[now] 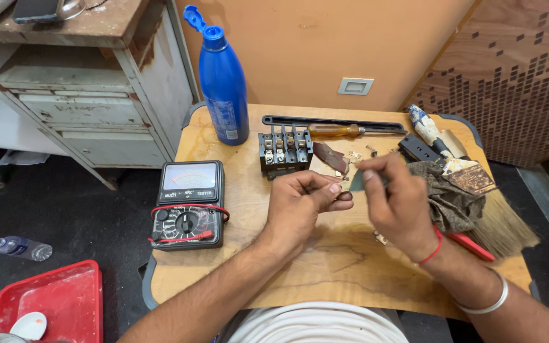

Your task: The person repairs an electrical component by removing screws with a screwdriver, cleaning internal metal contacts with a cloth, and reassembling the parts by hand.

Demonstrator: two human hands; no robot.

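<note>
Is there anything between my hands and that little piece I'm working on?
Nothing visible: the left hand and right hand both already pinch the small dark piece above the wooden table.

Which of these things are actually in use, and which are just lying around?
In use: left hand and right hand, pinching a small dark piece between them.

Lying about: meter, blue bottle, terminal block, screwdriver, brush, rag.
</note>
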